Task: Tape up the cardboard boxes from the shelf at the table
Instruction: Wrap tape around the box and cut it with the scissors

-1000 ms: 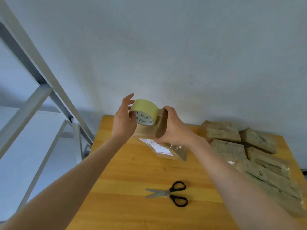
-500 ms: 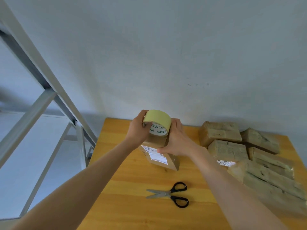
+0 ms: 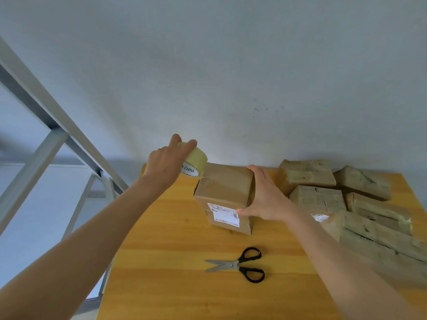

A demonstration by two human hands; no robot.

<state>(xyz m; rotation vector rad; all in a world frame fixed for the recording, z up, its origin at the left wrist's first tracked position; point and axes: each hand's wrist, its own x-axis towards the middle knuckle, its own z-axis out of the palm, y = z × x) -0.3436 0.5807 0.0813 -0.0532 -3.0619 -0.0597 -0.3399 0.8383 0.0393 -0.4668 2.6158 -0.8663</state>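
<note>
Table (image 3: 161,227) lies open left of the box (image 3: 225,188); parcels (image 3: 323,197) right, scissors (image 3: 238,265) nearer.

You are looking at black-handled scissors (image 3: 232,265) lying flat on the table (image 3: 161,250), blades pointing left, with a pale grey wall (image 3: 231,65) rising behind, faintly scuffed.

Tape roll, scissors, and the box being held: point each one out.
tape roll (image 3: 196,157), head view, on its yellowish outer band.
scissors (image 3: 233,265), head view, at the pivot where the blades meet the black handles.
box (image 3: 226,183), head view, on its brown top face.
</note>
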